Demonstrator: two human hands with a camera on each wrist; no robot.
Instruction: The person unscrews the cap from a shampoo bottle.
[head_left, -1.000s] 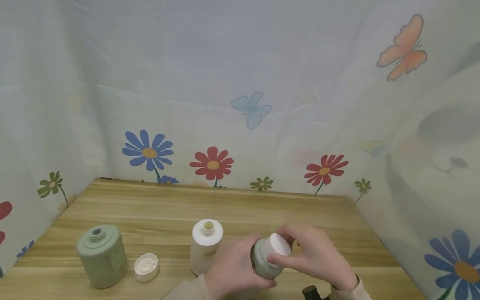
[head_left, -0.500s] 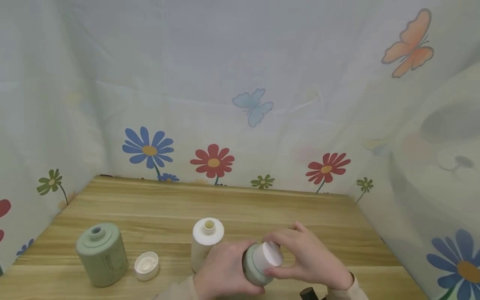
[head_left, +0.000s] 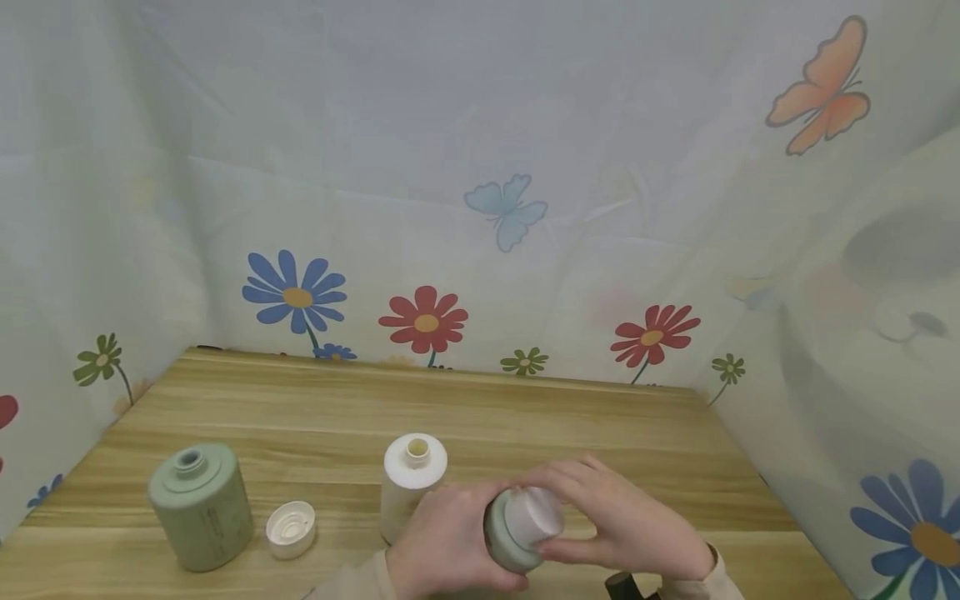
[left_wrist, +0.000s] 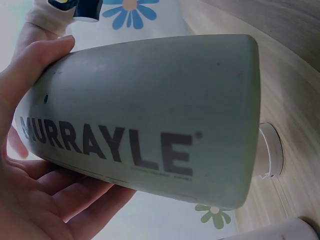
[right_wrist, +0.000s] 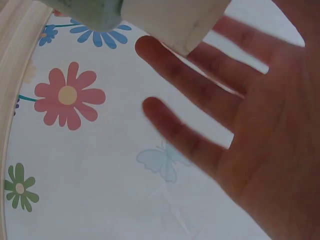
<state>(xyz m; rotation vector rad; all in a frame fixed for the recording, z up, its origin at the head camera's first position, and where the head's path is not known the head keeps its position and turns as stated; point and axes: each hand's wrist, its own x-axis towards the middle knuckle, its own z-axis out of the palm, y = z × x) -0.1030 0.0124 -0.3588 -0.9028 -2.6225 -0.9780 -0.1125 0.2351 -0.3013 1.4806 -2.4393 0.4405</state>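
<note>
My left hand [head_left: 450,537] is wrapped round the body of a green bottle with dark MURRAYLE lettering [left_wrist: 150,100]. The bottle is held tilted, its top leaning right. On that top sits a white cap [head_left: 534,515], which my right hand [head_left: 611,517] pinches between thumb and fingers. From the right wrist view, two fingers stretch out past the cap [right_wrist: 170,22]. Left of my hands stands an uncapped white bottle [head_left: 412,475], partly hidden by the left hand.
Another green bottle [head_left: 201,517], with a bare neck, stands at the left. Beside it a white cap [head_left: 291,529] lies hollow side up on the wooden table [head_left: 360,396]. A flowered cloth [head_left: 360,167] hangs behind. A dark device [head_left: 624,586] shows by the right wrist.
Both hands and the held bottle have shifted slightly left. My right fingers have moved round the white cap. The standing bottles and the loose cap stay in place.
</note>
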